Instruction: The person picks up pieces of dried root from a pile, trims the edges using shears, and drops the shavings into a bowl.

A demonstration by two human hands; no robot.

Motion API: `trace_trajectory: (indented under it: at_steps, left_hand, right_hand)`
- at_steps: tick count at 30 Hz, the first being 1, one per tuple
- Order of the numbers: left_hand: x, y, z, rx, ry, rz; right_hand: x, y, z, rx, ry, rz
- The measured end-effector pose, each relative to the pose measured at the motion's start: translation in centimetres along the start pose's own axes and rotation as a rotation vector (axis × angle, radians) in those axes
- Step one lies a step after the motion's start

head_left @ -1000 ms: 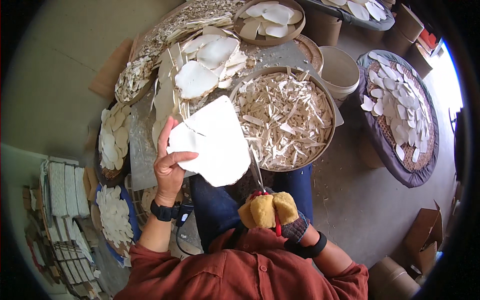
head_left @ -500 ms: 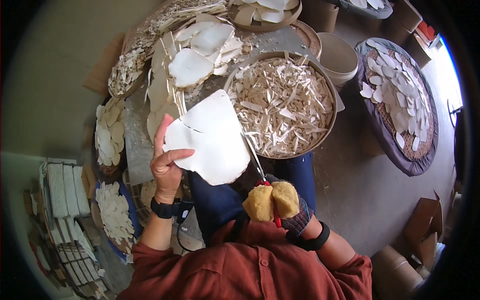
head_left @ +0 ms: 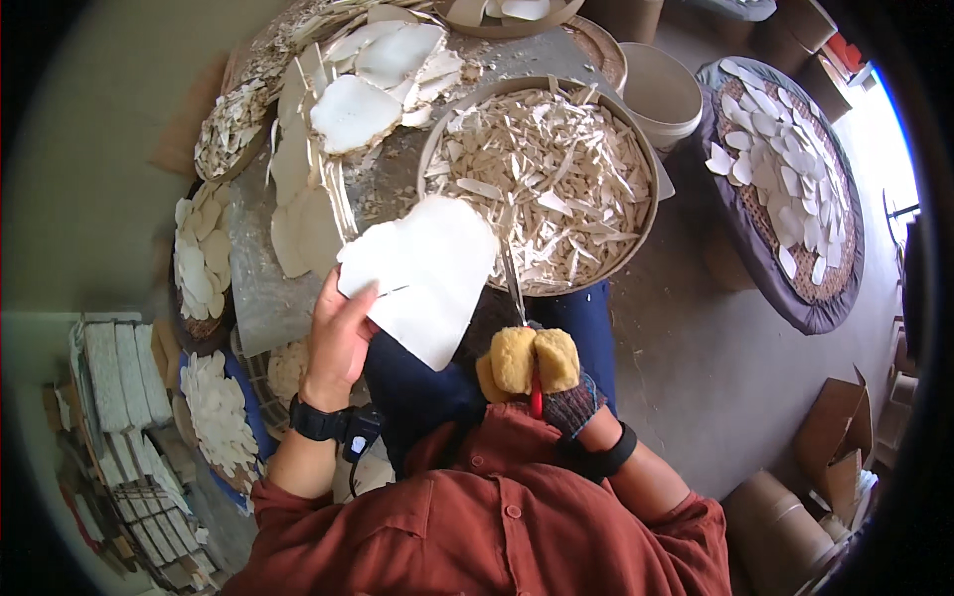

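My left hand (head_left: pixel 341 333) grips a flat, irregular white sheet (head_left: pixel 422 278) by its left side, thumb on top near a dark crack. Just right of the sheet, my gloved right hand (head_left: pixel 562 387) is closed on red-handled metal scissors (head_left: pixel 511 280), whose blades point away from me toward a large round tray of white scraps (head_left: pixel 542 179). Fuzzy yellow pads (head_left: pixel 515 360) cover part of that hand and the handles. Beyond the sheet, larger white pieces (head_left: pixel 353 114) lie stacked on a grey work surface (head_left: pixel 260 318).
A white bucket (head_left: pixel 656 84) stands behind the scrap tray. Round trays of cut ovals sit at right (head_left: pixel 733 278) and left (head_left: pixel 199 253). White bundles (head_left: pixel 124 372) are stacked at lower left, and a cardboard box (head_left: pixel 835 427) is at lower right.
The white sheet has turned in my left hand, its narrower part now toward me. My right hand and the scissors have moved slightly up in the picture.
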State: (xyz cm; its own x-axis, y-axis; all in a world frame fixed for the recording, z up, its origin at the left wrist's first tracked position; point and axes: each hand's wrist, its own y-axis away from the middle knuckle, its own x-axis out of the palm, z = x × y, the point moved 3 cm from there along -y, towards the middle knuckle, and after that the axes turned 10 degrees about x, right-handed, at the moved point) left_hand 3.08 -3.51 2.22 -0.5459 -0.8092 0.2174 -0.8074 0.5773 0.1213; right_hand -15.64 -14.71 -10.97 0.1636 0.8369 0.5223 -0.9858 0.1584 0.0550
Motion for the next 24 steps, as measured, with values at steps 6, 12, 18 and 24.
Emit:
trace_trajectory:
  at_steps: [6,12,18,24]
  left_hand:
    - [0.5,1.5,2.5,-0.078,0.03,0.02]
    - [0.6,2.0,3.0,-0.107,-0.021,0.071]
    - [0.2,1.7,3.3,-0.053,-0.087,0.084]
    - [1.6,2.5,4.3,0.325,-0.245,-0.234]
  right_hand:
    - [-0.9,-0.5,-3.6,-0.042,-1.159,0.209]
    - [-1.5,-0.4,-3.0,0.001,0.316,-0.445]
    - [1.0,-0.4,3.0,0.087,-0.358,-0.241]
    - [0.2,-0.5,2.4,0.097,0.563,-0.14]
